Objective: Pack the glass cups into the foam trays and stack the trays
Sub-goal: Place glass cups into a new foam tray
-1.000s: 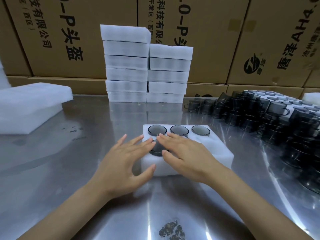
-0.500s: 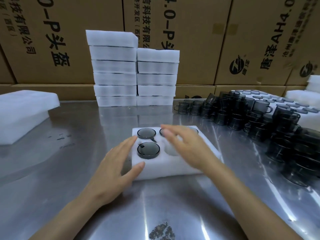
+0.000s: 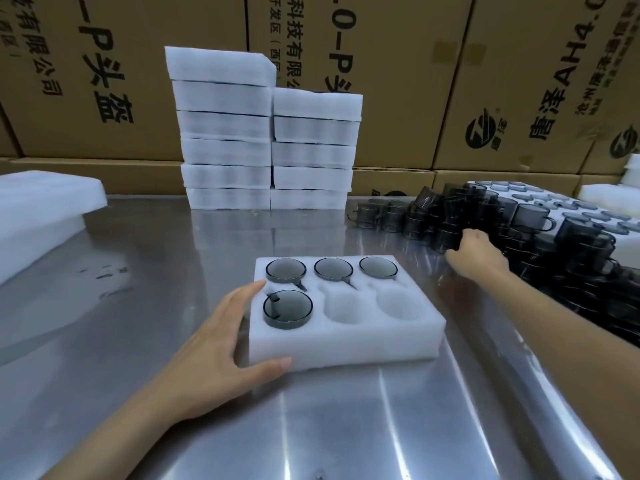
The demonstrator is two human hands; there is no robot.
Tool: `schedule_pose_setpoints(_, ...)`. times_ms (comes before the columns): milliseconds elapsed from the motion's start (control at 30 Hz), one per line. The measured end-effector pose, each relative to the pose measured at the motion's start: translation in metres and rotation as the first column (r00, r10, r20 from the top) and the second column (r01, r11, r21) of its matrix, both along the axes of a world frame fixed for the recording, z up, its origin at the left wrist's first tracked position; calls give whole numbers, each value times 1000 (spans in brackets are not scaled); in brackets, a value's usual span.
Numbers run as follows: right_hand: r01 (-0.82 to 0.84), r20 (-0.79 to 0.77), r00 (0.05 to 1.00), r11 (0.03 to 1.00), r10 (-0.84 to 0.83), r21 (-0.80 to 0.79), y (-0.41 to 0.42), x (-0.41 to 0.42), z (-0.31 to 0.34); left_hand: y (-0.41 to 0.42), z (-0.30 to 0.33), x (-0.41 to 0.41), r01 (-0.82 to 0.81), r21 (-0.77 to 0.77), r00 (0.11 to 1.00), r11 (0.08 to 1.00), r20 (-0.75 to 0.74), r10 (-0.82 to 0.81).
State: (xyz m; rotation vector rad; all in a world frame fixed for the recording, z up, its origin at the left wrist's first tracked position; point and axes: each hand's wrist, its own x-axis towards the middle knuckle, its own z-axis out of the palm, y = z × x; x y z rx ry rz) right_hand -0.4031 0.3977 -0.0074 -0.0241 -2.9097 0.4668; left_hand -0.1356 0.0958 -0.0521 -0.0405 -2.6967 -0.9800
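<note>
Foam tray (image 3: 346, 344) sits mid-table on the steel table (image 3: 145, 341), bare metal all round its near and left edges, w/ a wider strip of steel between it and the two stacks of packed trays (image 3: 266, 147) at the back. Right side is tight: the pile of loose cups (image 3: 519, 233) crowds close to the tray's far right corner.

Left hand (image 3: 214, 344) rests against the tray's left edge, fingers straight along the side, thumb stretched across the near front wall, steadying rather than clamping. Right hand (image 3: 474, 251) is out at the pile, fingers curled in among the dark glass; can't tell whether it actually has a cup, knuckles hide the tips.

Count: tray has 6 pockets, 4 filled w/ smoked glass cups (image 3: 287, 308) – 3 in the back row, 1 front left – and 2 empty. Back stacks: 6 trays left, 5 right. The pile is too jumbled to count, and cut off at the frame's right. More foam (image 3: 41, 216) far left, partly out of view.
</note>
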Motion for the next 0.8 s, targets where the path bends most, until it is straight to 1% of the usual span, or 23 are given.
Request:
schedule_pose_setpoints(100, 57, 83, 995, 997, -60, 44, 4, -12, 5, -2, -2, -1, 1, 11, 1000, 1000, -6, -1)
schedule_pose_setpoints(200, 84, 93, 992, 994, -91, 73, 5, -15, 4, -2, -2, -1, 9, 24, 1000, 1000, -15, -8)
schedule_pose_setpoints(267, 93, 53, 994, 992, -97, 83, 6, -13, 0, -2, -2, -1, 12, 34, 1000, 999, -19, -11)
schedule_pose_setpoints(400, 87, -30, 996, 995, -85, 51, 6, -4, -4, -2, -2, -1, 15, 40, 1000, 999, -24, -14)
schedule_pose_setpoints(467, 70, -55, 996, 995, -66, 68, 5, 4, -3, -2, -2, -1, 16, 37, 1000, 999, -19, -15)
schedule_pose_setpoints(633, -43, -144, 988, 989, 63, 139, -1, 36, -5, -2, -1, 0, 17, 47, 1000, 999, -8, -17)
schedule_pose_setpoints(800, -117, -291, 946, 987, 144, 108, -8, 67, -14, -1, -1, 0, 19, 59, 1000, 998, 7, -20)
